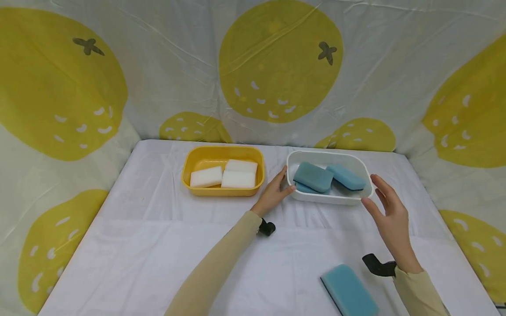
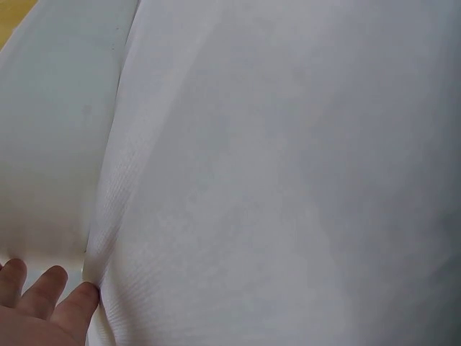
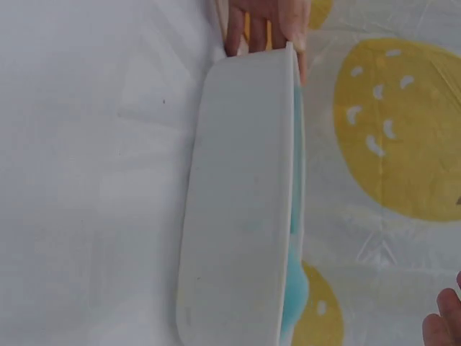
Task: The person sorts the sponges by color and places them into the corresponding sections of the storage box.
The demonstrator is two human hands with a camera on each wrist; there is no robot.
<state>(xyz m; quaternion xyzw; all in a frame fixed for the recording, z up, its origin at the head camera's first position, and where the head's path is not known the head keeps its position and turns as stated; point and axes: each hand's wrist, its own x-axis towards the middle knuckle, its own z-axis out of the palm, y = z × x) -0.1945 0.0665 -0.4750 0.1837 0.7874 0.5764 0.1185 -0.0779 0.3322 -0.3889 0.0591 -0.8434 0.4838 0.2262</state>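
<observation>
A white plastic tub [image 1: 328, 201] holds several blue sponges [image 1: 313, 176], some stacked at its left side. At the tub's left end, my left hand [image 1: 273, 193] rests with fairly straight fingers along the wall, its thumb by the front corner. The right wrist view shows that hand [image 3: 270, 21] at the tub's far end. My right hand [image 1: 392, 215] is at the right end, thumb and fingers spread, nothing gripped; whether its fingertips touch the rim I cannot tell. Only fingertips of it [image 3: 443, 321] appear in the right wrist view.
Left of the white tub stands a yellow tub [image 1: 221, 192] with three white sponges [image 1: 238, 179] inside. A loose blue sponge [image 1: 349, 289] with a dark underside lies near the front. White cloth [image 1: 130, 254] covers the table, and a lemon-patterned curtain [image 1: 178, 57] rises behind.
</observation>
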